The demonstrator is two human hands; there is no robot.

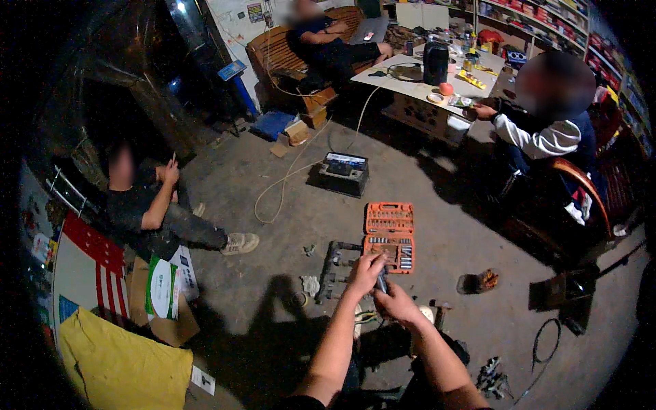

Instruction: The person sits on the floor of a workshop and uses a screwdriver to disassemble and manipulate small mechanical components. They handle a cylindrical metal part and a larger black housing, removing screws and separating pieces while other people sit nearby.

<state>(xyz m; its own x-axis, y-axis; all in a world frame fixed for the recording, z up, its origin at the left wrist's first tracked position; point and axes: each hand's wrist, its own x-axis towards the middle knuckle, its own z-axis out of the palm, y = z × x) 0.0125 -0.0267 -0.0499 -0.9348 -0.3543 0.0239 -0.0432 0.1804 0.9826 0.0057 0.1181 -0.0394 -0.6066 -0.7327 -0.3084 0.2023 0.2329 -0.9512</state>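
Both my hands are closed around a slim grey tool (382, 281) in front of me, its exact kind hidden by my fingers. My left hand (367, 273) grips the far end, and my right hand (398, 303) holds the near end. Just beyond them an orange socket set case (390, 217) lies unfolded on the floor, with rows of sockets in both halves. Left of my hands sits a dark branched metal part (333, 266). Something with yellow-green handles (369, 317), perhaps pliers, shows below my left wrist.
A car battery (345, 173) stands beyond the case, near a pale cable (281, 179). One person (160, 198) sits at left, another (547, 137) at right by a cluttered table (383, 80), a third on a bench (270, 51). Cardboard boxes (171, 328) and metal parts (493, 376) lie around.
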